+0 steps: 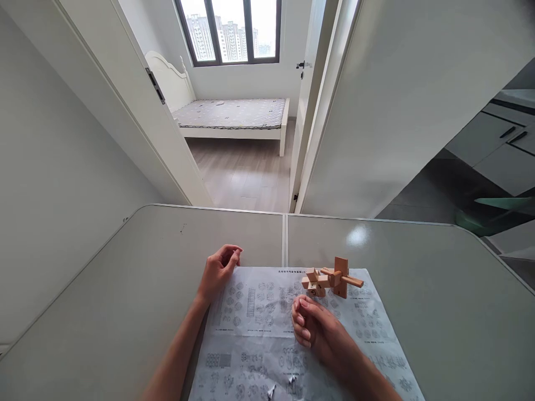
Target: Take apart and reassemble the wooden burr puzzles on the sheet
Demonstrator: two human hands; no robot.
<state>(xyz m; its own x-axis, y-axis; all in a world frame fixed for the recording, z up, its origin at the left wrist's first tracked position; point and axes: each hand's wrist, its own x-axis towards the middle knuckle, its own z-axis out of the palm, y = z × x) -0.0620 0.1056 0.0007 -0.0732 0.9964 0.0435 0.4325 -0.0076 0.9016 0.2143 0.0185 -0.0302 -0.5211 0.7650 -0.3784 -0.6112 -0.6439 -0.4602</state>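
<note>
A wooden interlocking puzzle (314, 282), partly made of crossed sticks, lies on a large printed instruction sheet (267, 328). Against it, on the right, a flat wooden plate (340, 263) stands up with a stick passing across it. My left hand (220, 270) rests at the sheet's upper left corner, its fingers curled in and thumb against the forefinger, with nothing visible in them. Just below the puzzle, apart from it, is my right hand (315, 328). Its fingers are loosely curled and no object shows in them.
The sheet lies on a grey folding table (125, 312) with a seam (285, 239) down its middle. Small tears (271, 391) show near the sheet's bottom. Beyond the table, a doorway opens on a bed (234, 114). A green chair (501, 205) stands at the right.
</note>
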